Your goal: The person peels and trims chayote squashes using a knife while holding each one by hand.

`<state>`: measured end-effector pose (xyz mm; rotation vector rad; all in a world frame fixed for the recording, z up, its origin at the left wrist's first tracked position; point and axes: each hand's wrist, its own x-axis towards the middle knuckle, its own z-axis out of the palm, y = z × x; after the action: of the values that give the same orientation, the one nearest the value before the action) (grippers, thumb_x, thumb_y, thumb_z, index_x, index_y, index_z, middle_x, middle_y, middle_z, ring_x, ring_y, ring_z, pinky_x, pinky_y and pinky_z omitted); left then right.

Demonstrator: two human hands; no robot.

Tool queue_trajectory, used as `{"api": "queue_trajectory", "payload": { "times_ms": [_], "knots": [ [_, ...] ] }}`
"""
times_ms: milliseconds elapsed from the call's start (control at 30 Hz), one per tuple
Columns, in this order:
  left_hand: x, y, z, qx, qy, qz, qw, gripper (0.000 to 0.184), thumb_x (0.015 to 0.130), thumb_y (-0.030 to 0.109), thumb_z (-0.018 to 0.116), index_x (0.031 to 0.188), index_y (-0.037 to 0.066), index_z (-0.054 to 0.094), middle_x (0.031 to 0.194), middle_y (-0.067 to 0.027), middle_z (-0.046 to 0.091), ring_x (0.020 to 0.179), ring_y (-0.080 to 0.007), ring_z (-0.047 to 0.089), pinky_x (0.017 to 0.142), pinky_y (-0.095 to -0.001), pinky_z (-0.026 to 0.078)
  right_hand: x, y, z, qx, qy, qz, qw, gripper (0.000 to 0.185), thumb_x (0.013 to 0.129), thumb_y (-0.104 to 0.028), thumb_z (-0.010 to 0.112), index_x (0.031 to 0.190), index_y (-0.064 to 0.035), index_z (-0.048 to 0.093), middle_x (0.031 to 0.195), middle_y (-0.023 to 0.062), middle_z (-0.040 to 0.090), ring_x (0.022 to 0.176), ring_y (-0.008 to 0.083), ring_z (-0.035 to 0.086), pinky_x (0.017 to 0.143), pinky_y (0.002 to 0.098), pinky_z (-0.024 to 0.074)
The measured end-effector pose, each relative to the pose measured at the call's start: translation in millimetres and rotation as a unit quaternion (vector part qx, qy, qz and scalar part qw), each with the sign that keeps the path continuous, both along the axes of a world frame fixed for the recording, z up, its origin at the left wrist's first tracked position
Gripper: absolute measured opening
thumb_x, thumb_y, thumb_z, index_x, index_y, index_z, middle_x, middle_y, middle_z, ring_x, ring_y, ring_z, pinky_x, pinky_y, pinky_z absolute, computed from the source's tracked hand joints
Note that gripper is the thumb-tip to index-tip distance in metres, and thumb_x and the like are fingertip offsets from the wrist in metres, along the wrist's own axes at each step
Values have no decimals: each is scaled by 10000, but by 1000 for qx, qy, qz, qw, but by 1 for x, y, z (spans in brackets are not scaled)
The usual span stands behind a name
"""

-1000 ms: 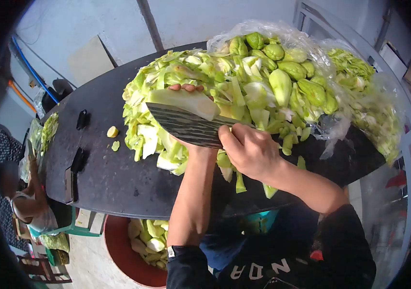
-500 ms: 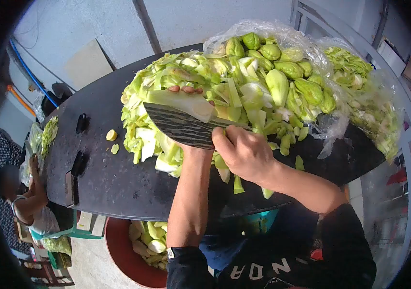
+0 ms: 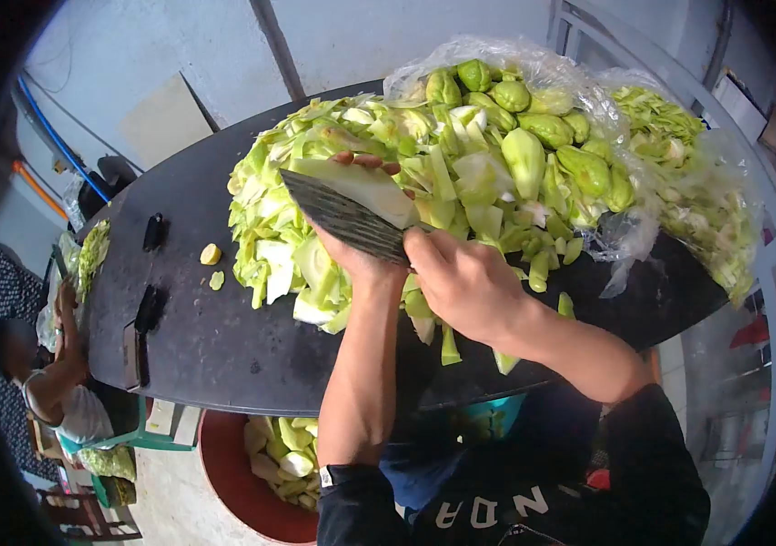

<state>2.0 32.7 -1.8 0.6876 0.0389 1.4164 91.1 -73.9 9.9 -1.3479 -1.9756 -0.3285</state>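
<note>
My left hand (image 3: pixel 362 262) is wrapped round a peeled, pale green chayote (image 3: pixel 358 188) from below, its fingertips showing over the far side. In my right hand (image 3: pixel 468 280) is a broad-bladed kitchen knife (image 3: pixel 341 218), its handle mostly hidden by my fingers. The dark, streaked blade lies slantwise along the near side of the chayote, across my left palm. Under and around both hands spreads a big heap of chayote peelings and cut pieces (image 3: pixel 265 191).
Whole green chayotes (image 3: pixel 547 132) sit in clear plastic (image 3: pixel 620 273) at the back right, beside a bag of shreds (image 3: pixel 679 191). Dark objects (image 3: pixel 153 233) lie on the black table (image 3: pixel 215 346). Below stands a red tub (image 3: pixel 224 473) of chayotes. Another person (image 3: pixel 60 382) sits at left.
The knife blade has tilted more steeply, its tip higher, and shows a narrower face. My left hand and the chayote have turned slightly. The seated person's hands have shifted a little.
</note>
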Motion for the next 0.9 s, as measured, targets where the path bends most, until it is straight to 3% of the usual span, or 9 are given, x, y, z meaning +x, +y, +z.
{"api": "queue_trajectory", "payload": {
  "times_ms": [200, 333, 400, 567, 667, 733, 800, 867, 900],
  "knots": [
    [-9, 7, 13, 12, 93, -39, 995, 722, 953, 673, 360, 1212, 20, 523, 1047, -159, 624, 1026, -294, 598, 850, -441, 514, 25, 2, 29, -81, 174, 62, 979, 155, 899, -44, 603, 994, 11, 493, 725, 204, 630, 711, 398, 659, 565, 453, 509],
    [0, 8, 14, -73, 128, 4, 989, 741, 930, 709, 367, 1265, 69, 536, 1072, -154, 640, 976, -303, 629, 886, -454, 516, 44, 0, 38, -161, 270, 52, 948, 167, 907, -73, 633, 947, 20, 500, 657, 163, 596, 590, 303, 628, 545, 398, 450],
    [2, 2, 19, -80, 144, 8, 986, 741, 931, 707, 370, 1277, 72, 530, 1090, -145, 635, 983, -298, 628, 879, -465, 519, 52, 0, 30, -140, 242, 34, 959, 195, 894, -64, 672, 963, 32, 517, 678, 98, 613, 560, 98, 509, 523, 310, 412],
    [-5, 6, 12, -87, 184, -47, 978, 734, 935, 703, 368, 1294, 80, 516, 1138, -117, 619, 994, -275, 630, 811, -494, 538, 61, 5, 19, -85, 283, 27, 955, 195, 884, -82, 691, 967, 27, 552, 696, 54, 625, 561, 78, 475, 518, 288, 395],
    [-10, 9, 13, -43, 166, -115, 979, 775, 906, 743, 378, 1274, 73, 510, 1089, -136, 625, 948, -275, 641, 708, -447, 562, 68, -1, 33, -106, 312, -25, 944, 177, 879, -83, 692, 953, 26, 574, 688, 22, 607, 563, 59, 455, 513, 261, 372],
    [-11, 11, 12, -48, 116, -163, 979, 803, 884, 770, 365, 1252, 70, 509, 1045, -147, 630, 879, -302, 646, 654, -457, 565, 71, -3, 38, -88, 313, -27, 945, 174, 902, -88, 657, 966, 33, 551, 716, 131, 637, 607, 162, 581, 584, 338, 457],
    [-12, 14, 11, -53, 77, -199, 976, 755, 886, 749, 397, 1225, 84, 506, 1046, -150, 613, 901, -332, 623, 658, -462, 565, 75, -2, 35, -97, 318, -31, 943, 185, 905, -98, 658, 995, 34, 564, 721, 129, 642, 618, 169, 589, 604, 350, 466],
    [-13, 15, 9, -58, 15, -266, 962, 734, 877, 745, 426, 1206, 93, 500, 1039, -157, 590, 945, -351, 599, 661, -464, 564, 77, 0, 31, -68, 323, -18, 944, 169, 898, -116, 689, 898, -3, 563, 660, -23, 546, 560, 34, 431, 502, 240, 356],
    [-13, 16, 8, -58, 16, -266, 962, 734, 877, 745, 426, 1206, 93, 500, 1039, -157, 590, 945, -351, 599, 661, -464, 564, 79, 0, 29, -68, 325, -18, 943, 169, 898, -116, 689, 898, -3, 563, 660, -23, 546, 560, 34, 431, 502, 240, 356]
  ]
}}
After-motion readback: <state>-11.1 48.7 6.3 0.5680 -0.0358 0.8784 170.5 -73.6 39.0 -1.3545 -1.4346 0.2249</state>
